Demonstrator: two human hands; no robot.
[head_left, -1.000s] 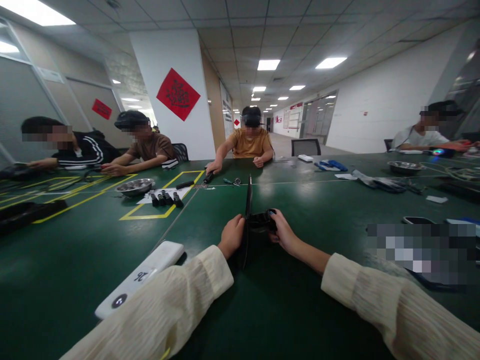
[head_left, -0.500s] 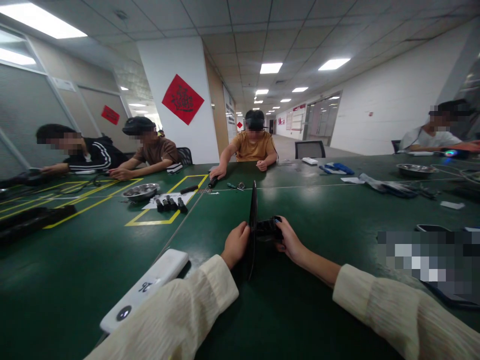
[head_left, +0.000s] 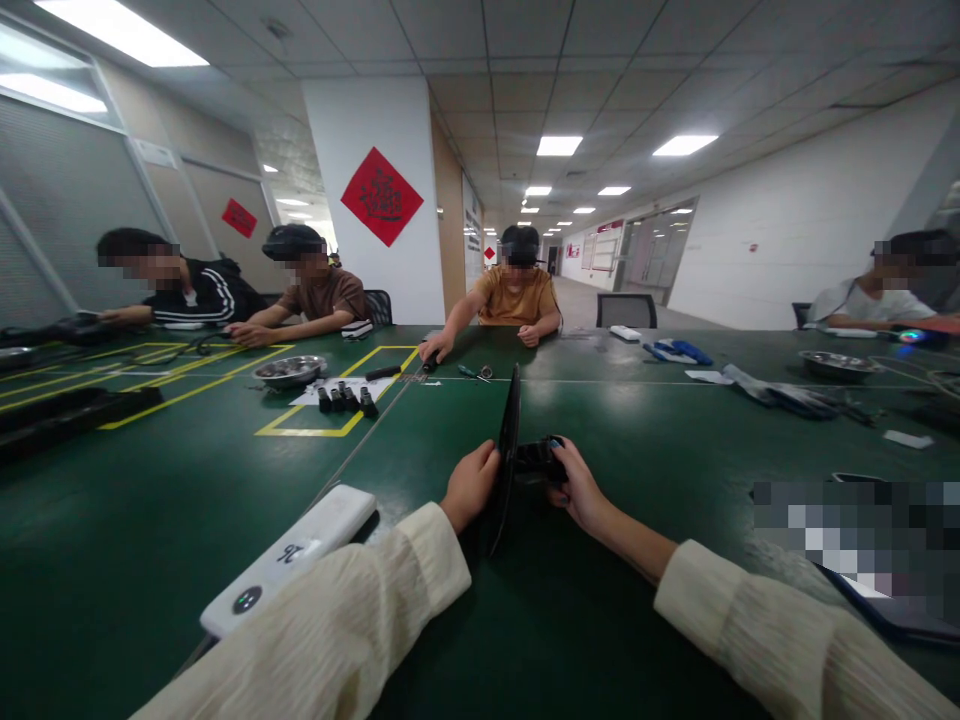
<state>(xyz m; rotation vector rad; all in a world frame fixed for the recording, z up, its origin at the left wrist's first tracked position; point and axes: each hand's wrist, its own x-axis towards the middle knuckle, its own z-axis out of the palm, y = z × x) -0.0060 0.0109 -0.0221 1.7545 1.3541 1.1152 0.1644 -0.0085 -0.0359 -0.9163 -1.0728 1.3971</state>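
A thin, dark panel (head_left: pixel 508 470) stands nearly edge-on to me above the table, its top leaning slightly right. My left hand (head_left: pixel 471 485) is closed at its left side, thumb up near the edge; the fingertips are partly hidden. On the panel's right side sits a black blocky part (head_left: pixel 534 458), apparently joined to it. Around the outer end of that part my right hand (head_left: pixel 577 485) is closed, thumb on top. What kind of device the panel and block make up I cannot tell.
A white power bank (head_left: pixel 292 560) marked 26 lies by my left forearm. Several black cylindrical parts (head_left: pixel 349 400) stand on white paper near a metal bowl (head_left: pixel 289 371). Across the green table (head_left: pixel 420 470) a person reaches with one hand (head_left: pixel 437 348). A blurred-out device (head_left: pixel 892 620) lies at right.
The panel has turned slightly, so its top leans a little further right. Both hands keep their hold. The whole view has shifted a little.
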